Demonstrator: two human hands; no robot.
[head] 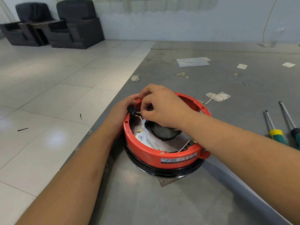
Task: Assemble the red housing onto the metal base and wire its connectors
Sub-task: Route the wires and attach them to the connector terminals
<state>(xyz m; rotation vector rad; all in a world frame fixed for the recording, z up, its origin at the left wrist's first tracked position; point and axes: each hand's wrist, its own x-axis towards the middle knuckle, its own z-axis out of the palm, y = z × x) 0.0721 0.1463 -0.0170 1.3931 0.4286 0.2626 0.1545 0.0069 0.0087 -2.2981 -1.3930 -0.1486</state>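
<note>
The round red housing (146, 150) sits on the metal base (146, 140), with a black ring (162, 172) under it, on the grey table. My left hand (121, 109) grips a black socket part (131, 111) at the housing's far left rim. My right hand (162, 106) reaches over the housing and pinches a small brass connector (139, 113) right at that black part. White wires (150, 140) with brass terminals lie across the base. A black piece (162, 132) lies in the middle, partly hidden by my right wrist.
Two screwdrivers (276, 132) with green and yellow handles lie on the table at the right. A clear plastic bag (192, 61) lies further back. The table's left edge (123, 93) runs close beside the housing, with tiled floor beyond. Dark armchairs stand far back left.
</note>
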